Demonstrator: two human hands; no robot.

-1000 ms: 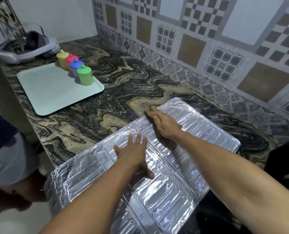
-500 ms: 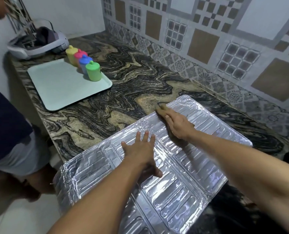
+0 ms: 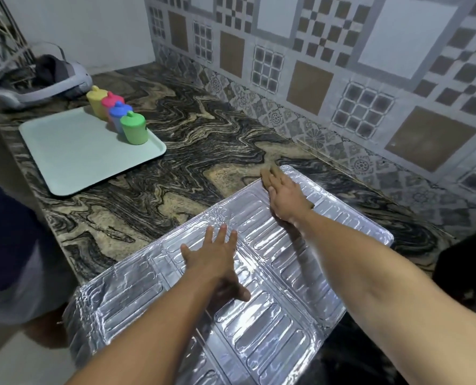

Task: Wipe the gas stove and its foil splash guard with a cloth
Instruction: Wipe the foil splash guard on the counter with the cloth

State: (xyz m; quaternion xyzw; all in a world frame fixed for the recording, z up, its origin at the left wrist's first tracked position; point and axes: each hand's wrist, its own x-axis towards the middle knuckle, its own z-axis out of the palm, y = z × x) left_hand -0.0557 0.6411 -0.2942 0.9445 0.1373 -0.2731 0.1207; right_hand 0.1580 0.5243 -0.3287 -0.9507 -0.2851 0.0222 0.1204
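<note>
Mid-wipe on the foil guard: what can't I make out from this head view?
- cloth: mostly under the right hand; only its brown edges show.
- foil splash guard: near end cut off by the bottom edge; middle hidden by left hand and forearms.
- Gas stove: not in view.
- Bystander at left: blurred, cropped.

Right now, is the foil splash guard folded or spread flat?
Spread flat: the foil splash guard lies open on the counter, all panels facing up, both hands pressing on it.

The foil splash guard (image 3: pixel 273 309) is gleaming, embossed and crinkled. The stone counter (image 3: pixel 203 151) is shining, polished, while the tray (image 3: pixel 72 157) is looking matt plastic.
</note>
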